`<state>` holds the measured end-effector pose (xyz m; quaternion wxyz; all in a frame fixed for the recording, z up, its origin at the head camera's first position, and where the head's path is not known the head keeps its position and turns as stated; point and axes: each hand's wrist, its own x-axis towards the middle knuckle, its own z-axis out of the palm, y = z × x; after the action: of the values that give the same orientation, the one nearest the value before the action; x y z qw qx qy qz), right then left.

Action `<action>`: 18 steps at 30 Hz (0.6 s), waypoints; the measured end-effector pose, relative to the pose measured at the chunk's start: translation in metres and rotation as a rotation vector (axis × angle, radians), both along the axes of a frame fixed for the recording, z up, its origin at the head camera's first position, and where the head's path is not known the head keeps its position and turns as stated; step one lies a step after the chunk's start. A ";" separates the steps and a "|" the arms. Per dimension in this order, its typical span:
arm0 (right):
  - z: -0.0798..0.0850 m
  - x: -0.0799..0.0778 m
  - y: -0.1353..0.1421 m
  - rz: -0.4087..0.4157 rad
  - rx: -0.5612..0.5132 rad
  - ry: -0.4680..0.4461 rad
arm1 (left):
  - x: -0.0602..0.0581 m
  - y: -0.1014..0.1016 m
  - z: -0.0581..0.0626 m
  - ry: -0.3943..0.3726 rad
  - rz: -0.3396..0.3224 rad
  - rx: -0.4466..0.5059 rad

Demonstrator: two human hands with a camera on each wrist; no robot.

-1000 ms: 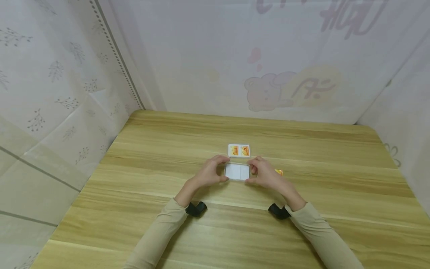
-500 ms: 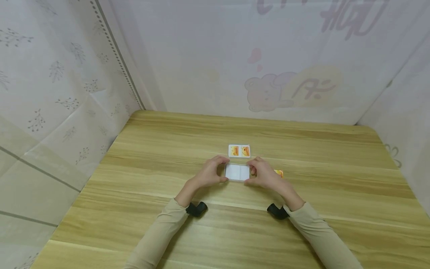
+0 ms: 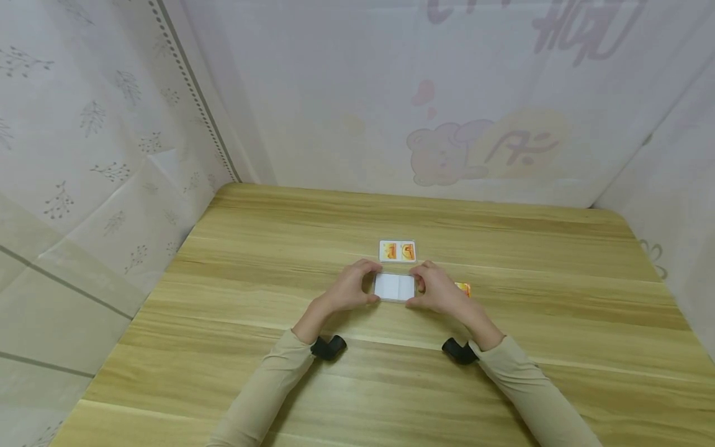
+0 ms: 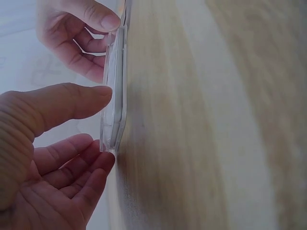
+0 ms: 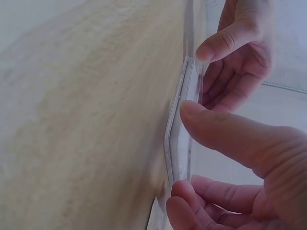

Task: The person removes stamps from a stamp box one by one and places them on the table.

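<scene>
A flat, clear plastic case (image 3: 395, 287) with white contents lies in the middle of the wooden table in the head view. A thin line divides its white face into two panels. At its left end, my left hand (image 3: 349, 287) holds the edges between thumb and fingers. The opposite end is held the same way by my right hand (image 3: 441, 289). Seen edge-on in the left wrist view, the case (image 4: 116, 96) shows a clear layer beside a white one. In the right wrist view, my right thumb (image 5: 211, 125) touches the near edge of the case (image 5: 178, 134).
Just beyond the case lies a white rectangular card (image 3: 398, 251) with two orange pictures. A small yellow-and-red item (image 3: 463, 288) sits partly hidden behind my right hand. The wooden table (image 3: 279, 223) meets patterned cloth walls (image 3: 335, 93) at the back and sides.
Both wrists have drawn very slightly toward each other. The hands keep their hold on the case, which stays almost where it was.
</scene>
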<state>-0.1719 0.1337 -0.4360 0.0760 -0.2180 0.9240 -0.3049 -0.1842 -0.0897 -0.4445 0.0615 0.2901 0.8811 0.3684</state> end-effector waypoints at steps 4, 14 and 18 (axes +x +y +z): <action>0.001 0.000 -0.001 -0.010 0.007 -0.004 | 0.000 0.001 0.000 -0.003 0.001 0.004; 0.005 0.001 -0.004 -0.030 0.027 -0.032 | 0.000 0.002 0.000 -0.007 0.001 -0.020; 0.006 0.001 -0.004 -0.039 0.036 -0.048 | -0.001 0.002 0.000 -0.002 -0.006 -0.022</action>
<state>-0.1711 0.1297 -0.4303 0.0961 -0.1912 0.9312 -0.2950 -0.1851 -0.0879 -0.4445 0.0667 0.2917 0.8841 0.3590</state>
